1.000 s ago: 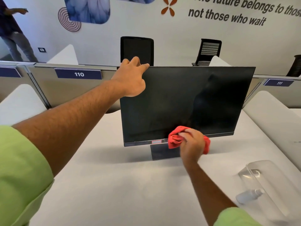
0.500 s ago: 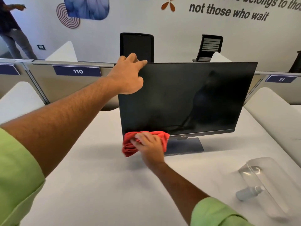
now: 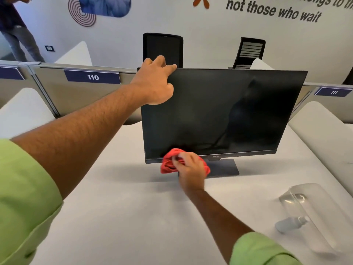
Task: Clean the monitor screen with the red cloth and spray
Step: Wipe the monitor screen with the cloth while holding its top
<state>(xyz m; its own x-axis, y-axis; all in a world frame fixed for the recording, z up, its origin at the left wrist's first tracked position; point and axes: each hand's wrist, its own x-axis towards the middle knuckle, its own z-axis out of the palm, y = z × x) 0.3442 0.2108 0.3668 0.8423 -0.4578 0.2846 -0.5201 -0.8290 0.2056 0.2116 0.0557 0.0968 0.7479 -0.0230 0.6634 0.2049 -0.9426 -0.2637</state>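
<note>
A black monitor (image 3: 219, 111) stands on its base on the white desk (image 3: 124, 217), its screen dark. My left hand (image 3: 154, 83) grips the monitor's top left corner, fingers over the top edge. My right hand (image 3: 191, 169) presses a bunched red cloth (image 3: 168, 163) against the bottom bezel, left of the middle. A small grey spray bottle (image 3: 290, 223) lies on its side at the desk's right, inside a clear plastic tray (image 3: 324, 207).
Desk dividers with plates "110" (image 3: 93, 77) and "111" (image 3: 333, 92) run behind the monitor. Two black chairs (image 3: 163, 48) stand beyond them. A person (image 3: 17, 29) stands at the far left by the wall. White side panels flank the desk.
My right hand swept the red cloth along the bottom of the screen from the middle to the left corner, then back a little to the right. My left hand has kept its hold.
</note>
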